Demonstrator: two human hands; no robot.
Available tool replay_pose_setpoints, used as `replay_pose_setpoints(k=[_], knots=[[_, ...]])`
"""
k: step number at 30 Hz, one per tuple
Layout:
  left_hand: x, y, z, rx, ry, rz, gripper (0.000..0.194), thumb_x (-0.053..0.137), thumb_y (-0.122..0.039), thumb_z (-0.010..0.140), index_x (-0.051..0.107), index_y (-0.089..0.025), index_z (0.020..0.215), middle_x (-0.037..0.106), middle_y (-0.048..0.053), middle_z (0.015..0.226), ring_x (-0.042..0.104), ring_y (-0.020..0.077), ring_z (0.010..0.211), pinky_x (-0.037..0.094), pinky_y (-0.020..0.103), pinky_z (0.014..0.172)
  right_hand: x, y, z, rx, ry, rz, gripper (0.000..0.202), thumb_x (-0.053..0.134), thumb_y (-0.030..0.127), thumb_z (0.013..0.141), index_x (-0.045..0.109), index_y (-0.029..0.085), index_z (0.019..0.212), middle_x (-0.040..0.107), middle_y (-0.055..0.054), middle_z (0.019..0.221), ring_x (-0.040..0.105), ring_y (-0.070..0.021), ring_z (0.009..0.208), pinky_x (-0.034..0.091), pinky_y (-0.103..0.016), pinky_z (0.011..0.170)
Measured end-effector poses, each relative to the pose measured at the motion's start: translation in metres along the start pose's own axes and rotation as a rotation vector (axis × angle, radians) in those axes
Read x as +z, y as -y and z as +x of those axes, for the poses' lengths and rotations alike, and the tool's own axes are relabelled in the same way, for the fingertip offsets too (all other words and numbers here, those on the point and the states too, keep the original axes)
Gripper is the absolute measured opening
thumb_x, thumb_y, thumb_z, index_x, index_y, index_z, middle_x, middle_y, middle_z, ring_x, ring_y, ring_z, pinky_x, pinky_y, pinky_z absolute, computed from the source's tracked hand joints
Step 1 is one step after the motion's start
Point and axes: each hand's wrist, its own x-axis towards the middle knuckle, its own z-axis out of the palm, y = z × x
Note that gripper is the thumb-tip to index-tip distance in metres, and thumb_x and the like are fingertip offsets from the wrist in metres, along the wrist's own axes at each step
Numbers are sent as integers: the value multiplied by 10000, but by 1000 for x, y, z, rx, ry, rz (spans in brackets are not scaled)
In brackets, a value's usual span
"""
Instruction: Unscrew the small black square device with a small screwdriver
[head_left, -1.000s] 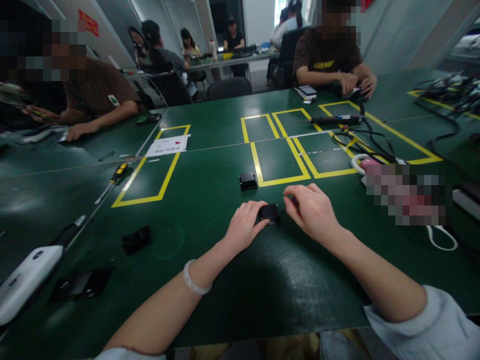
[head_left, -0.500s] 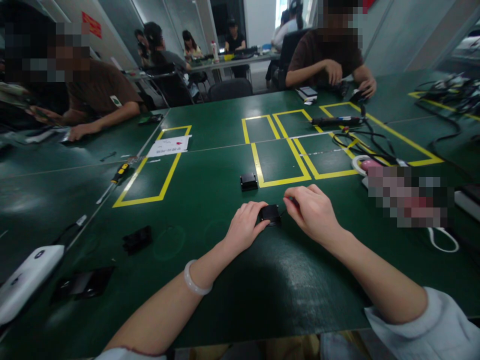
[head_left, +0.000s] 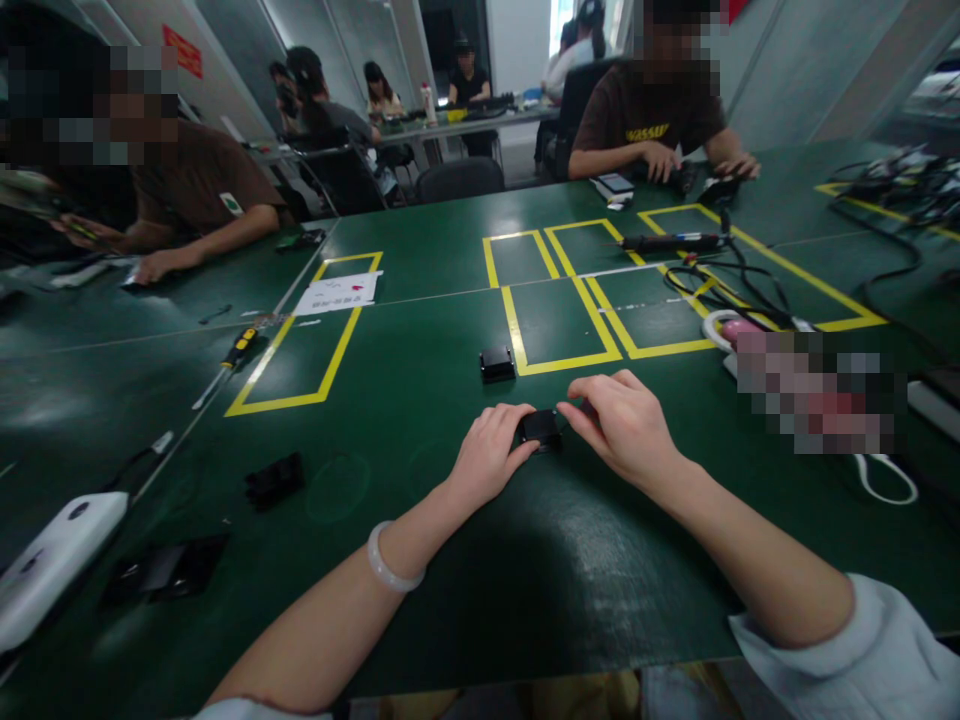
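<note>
A small black box-like part (head_left: 541, 428) lies on the green table, its left side gripped between the thumb and fingers of my left hand (head_left: 493, 447). On its right is my right hand (head_left: 621, 425), closed in a pinch with the fingertips close to the part's upper right corner. Something dark and thin shows at those fingertips, too small to make out. Just beyond, a similar black part (head_left: 497, 365) rests untouched near the yellow tape.
Black pieces (head_left: 275, 481) and a shiny black packet (head_left: 165, 568) lie at left, near a white device (head_left: 56, 565). A yellow-black screwdriver (head_left: 241, 347) is farther back. Cables (head_left: 750, 280) and a soldering-iron-like tool (head_left: 675, 243) lie at right. People sit across the table.
My right hand's fingertips have moved slightly left, closer to the black part. My left hand has stayed in place. The person across has lowered a hand toward the table.
</note>
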Motion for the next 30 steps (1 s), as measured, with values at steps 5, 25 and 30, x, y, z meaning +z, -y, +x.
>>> replay_pose_setpoints(k=[5, 25, 30], knots=[[-1, -1, 0, 1, 1, 3, 339, 529, -355, 924, 473, -223, 1232, 565, 64, 1177, 512, 235, 1038, 430, 391, 910, 0, 1, 0, 12, -9, -15, 76, 489, 175, 902, 561, 154, 893, 656, -49, 761, 536, -157, 626, 382, -313, 660], [-1, -1, 0, -4, 2, 9, 341, 539, -344, 920, 473, -222, 1232, 562, 61, 1178, 513, 232, 1041, 432, 384, 911, 0, 2, 1, 22, 2, -7, 111, 450, 157, 907, 560, 163, 923, 663, -52, 794, 560, -162, 681, 368, -314, 679], [0, 0, -1, -2, -1, 7, 348, 542, -342, 918, 465, -216, 1233, 567, 65, 1170, 516, 235, 1036, 434, 385, 905, 0, 1, 0, 13, 28, -9, 98, 492, 240, 917, 551, 176, 871, 647, -39, 764, 556, -160, 672, 360, -316, 673]])
